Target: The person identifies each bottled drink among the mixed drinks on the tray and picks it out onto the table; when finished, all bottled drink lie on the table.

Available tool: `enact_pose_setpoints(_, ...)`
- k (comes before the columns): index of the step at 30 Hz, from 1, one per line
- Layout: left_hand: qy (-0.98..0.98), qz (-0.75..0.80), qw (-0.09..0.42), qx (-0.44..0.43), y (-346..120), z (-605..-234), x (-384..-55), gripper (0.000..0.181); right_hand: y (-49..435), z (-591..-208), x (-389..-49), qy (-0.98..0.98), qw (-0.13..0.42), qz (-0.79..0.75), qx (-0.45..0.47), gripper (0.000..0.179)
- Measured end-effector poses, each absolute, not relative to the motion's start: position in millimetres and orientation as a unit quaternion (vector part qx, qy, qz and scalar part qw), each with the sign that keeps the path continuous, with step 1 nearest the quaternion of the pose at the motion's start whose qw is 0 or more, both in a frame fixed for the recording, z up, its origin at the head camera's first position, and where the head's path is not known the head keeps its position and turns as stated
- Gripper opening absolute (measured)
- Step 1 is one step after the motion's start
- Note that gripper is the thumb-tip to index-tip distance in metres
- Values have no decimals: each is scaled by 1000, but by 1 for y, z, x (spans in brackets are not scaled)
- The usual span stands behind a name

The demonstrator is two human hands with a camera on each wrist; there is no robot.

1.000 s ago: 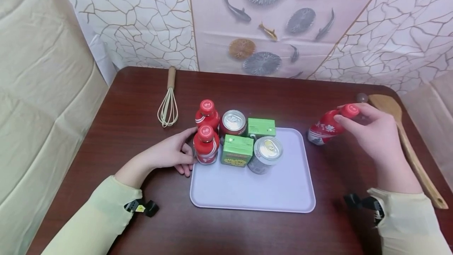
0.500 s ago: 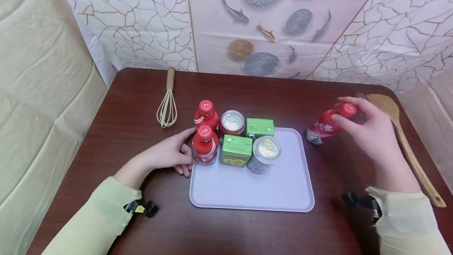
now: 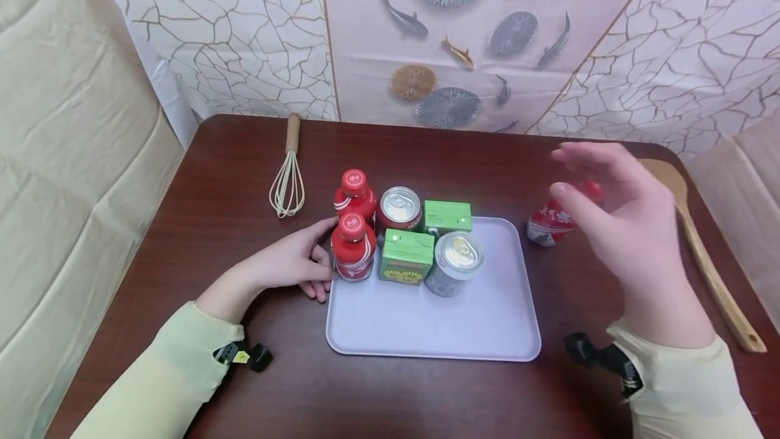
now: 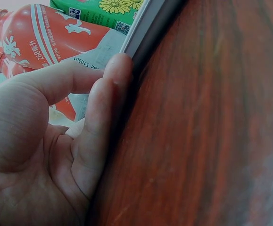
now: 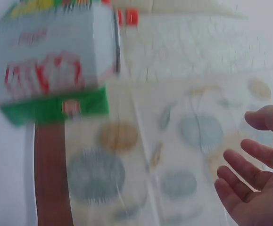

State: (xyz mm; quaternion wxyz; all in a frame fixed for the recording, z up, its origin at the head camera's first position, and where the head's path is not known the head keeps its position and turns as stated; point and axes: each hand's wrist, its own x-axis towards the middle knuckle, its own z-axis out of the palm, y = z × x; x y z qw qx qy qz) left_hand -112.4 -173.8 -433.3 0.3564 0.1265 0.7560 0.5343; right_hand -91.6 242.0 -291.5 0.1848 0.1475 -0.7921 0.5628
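In the head view my left hand [image 3: 292, 258] is at the left edge of the lavender tray [image 3: 432, 330]. Its fingertips are gathered at the rim, gripping it, in the left wrist view. Close by are two red bottles, the front one [image 3: 353, 256] on the tray and another [image 3: 355, 198] behind. Beside them stand a dark red can [image 3: 400, 208], two green drink cartons [image 3: 407, 257] and a silver-white can [image 3: 456, 263]. My right hand [image 3: 634, 222], fingers spread and holding nothing, is in front of a third red bottle [image 3: 548, 223] right of the tray, partly hiding it.
A whisk [image 3: 288, 181] lies at the back left of the dark wooden table [image 3: 225, 168]. Along the right edge lies a wooden spatula [image 3: 701, 242]. A patterned cloth [image 3: 451, 66] hangs behind the table.
My right hand has let go of the red bottle. It has lifted and moved slightly left, with fingers spreading. The left hand and the things on the tray stay in place.
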Motion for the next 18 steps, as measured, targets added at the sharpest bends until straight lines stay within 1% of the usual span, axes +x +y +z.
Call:
enact_pose_setpoints(6, 755, 536, 357, 123, -176, -434, -112, 97, 199, -289, -85, -838, 153, 479, 214, 51)
enact_pose_setpoints(9, 755, 537, 356, 122, -177, -435, -112, 97, 181, -292, -86, -838, 113, 472, 249, 54)
enact_pose_setpoints(14, 747, 545, 360, 122, -174, -434, -113, 99, 157, -297, -87, -857, 42, 430, 281, 55)
enact_pose_setpoints(18, 745, 548, 363, 119, -173, -432, -114, 100, 136, -301, -86, -849, 10, 428, 311, 55)
